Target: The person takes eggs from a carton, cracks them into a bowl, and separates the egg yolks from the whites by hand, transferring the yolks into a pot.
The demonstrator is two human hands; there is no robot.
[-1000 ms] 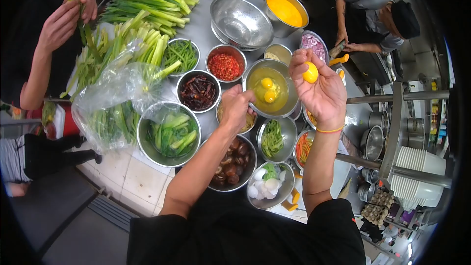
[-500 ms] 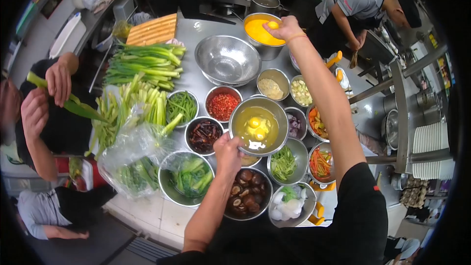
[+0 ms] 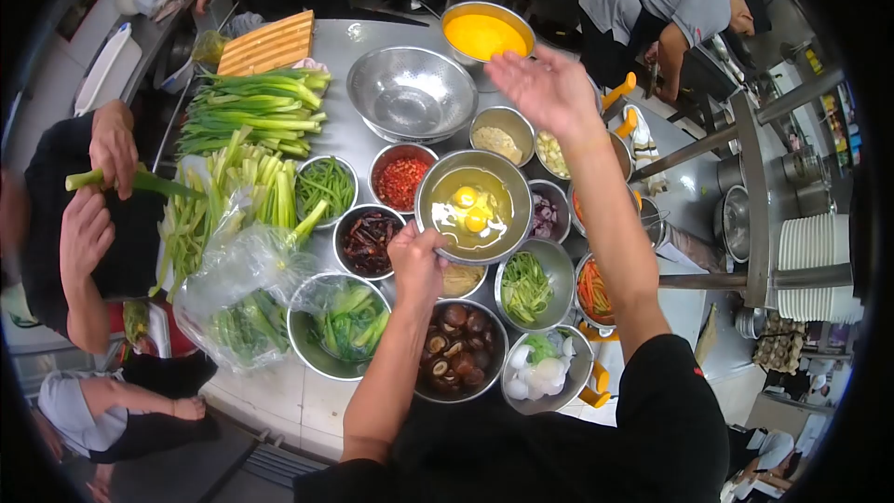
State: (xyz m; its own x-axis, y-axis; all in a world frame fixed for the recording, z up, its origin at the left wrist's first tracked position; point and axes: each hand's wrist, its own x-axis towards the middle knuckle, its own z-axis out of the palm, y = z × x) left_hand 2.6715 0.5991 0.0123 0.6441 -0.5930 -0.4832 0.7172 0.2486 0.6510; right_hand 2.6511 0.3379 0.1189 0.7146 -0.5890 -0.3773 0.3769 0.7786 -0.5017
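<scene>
My left hand (image 3: 416, 261) grips the rim of a steel bowl (image 3: 510, 171) held above the other bowls. Two whole egg yolks (image 3: 470, 210) sit in clear egg white inside it. My right hand (image 3: 549, 98) reaches forward, palm up and fingers spread, with nothing in it. Its fingertips are near the front rim of a deep steel pot (image 3: 458, 53). Bright yellow egg yolk (image 3: 484, 37) fills much of that pot. Beside the pot stands a perforated steel colander (image 3: 372, 84) with nothing visible in it.
Bowls of red chopped chillies (image 3: 402, 183), dried chillies (image 3: 370, 240), mushrooms (image 3: 461, 346) and sliced greens (image 3: 526, 287) crowd the counter. Green stalks (image 3: 256, 112) lie left, near a wooden board (image 3: 268, 43). A co-worker's hands (image 3: 102, 186) hold a stalk at left. Metal rails (image 3: 759, 196) stand right.
The yolk that was in my right hand is gone from it, and the fingers have opened. The right hand has drawn back slightly from the pot. My left hand still holds the bowl.
</scene>
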